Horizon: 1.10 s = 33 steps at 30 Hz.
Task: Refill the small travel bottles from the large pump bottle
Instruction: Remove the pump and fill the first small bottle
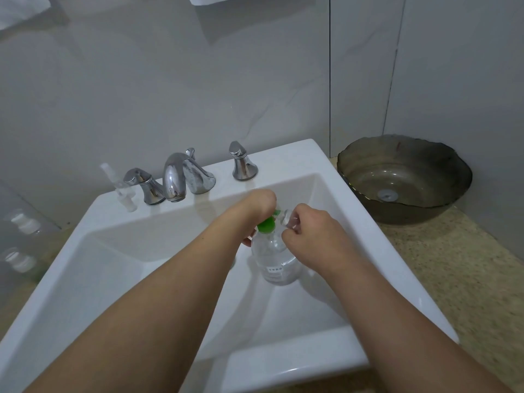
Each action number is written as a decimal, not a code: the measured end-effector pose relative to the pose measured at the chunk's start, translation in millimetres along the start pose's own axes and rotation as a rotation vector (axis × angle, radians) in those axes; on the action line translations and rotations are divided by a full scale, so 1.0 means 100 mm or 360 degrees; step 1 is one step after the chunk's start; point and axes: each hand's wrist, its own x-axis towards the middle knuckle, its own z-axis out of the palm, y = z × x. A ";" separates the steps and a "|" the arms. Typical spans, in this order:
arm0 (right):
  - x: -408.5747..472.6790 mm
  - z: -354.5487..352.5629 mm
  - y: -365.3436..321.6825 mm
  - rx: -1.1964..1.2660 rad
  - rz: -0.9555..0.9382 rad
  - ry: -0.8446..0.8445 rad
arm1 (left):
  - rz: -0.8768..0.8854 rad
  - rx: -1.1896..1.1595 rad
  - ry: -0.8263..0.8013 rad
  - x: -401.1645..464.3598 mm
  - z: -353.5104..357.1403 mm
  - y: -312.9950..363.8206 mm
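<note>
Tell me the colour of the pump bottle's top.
Green pump top, seen in the head view.

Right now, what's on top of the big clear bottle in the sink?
A green pump head sits on the large clear bottle. The left hand covers its top; the right hand holds a small clear bottle beside it. The nozzle is hidden.

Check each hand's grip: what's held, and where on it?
Right hand pinches a small clear travel bottle at the green pump head. Left hand is on that pump head; its grip is hidden.
</note>
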 end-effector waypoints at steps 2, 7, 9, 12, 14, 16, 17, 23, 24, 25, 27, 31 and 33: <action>0.00 0.00 -0.01 0.0012 -0.0005 0.0008 | -0.0020 0.0010 -0.0035 0.00 -0.04 0.00; -0.01 -0.03 -0.04 0.0054 -0.0085 0.0092 | -0.0105 0.0050 -0.0253 0.01 -0.16 0.07; -0.01 -0.04 -0.05 0.0079 -0.0100 0.0115 | -0.0122 0.0045 -0.0295 -0.01 -0.20 0.10; -0.01 -0.04 -0.05 0.0099 -0.0118 0.0119 | -0.0149 0.0003 -0.0327 -0.03 -0.25 0.13; -0.02 -0.04 -0.05 0.0105 -0.0122 0.0124 | -0.0174 0.0010 -0.0356 -0.03 -0.26 0.13; -0.02 -0.05 -0.04 0.0091 -0.0118 0.0128 | -0.0194 0.0035 -0.0375 -0.02 -0.24 0.12; -0.02 -0.05 -0.05 0.0083 -0.0110 0.0124 | -0.0204 0.0042 -0.0376 -0.01 -0.23 0.11; -0.02 -0.05 -0.04 0.0084 -0.0064 0.0061 | -0.0105 0.0086 -0.0206 0.02 -0.14 0.06; -0.02 -0.04 -0.03 0.0061 -0.0061 0.0056 | -0.0084 0.0115 -0.0173 0.02 -0.12 0.06; -0.02 -0.04 -0.03 0.0035 -0.0059 0.0050 | -0.0072 0.0140 -0.0149 0.02 -0.10 0.06; -0.01 -0.03 -0.03 0.0010 -0.0047 0.0044 | -0.0068 0.0157 -0.0134 0.01 -0.08 0.05; -0.01 -0.02 -0.03 0.0035 -0.0012 0.0032 | -0.0041 0.0117 -0.0047 0.00 -0.06 0.06; -0.01 -0.02 -0.03 0.0033 0.0003 0.0024 | -0.0026 0.0096 0.0026 0.00 -0.04 0.06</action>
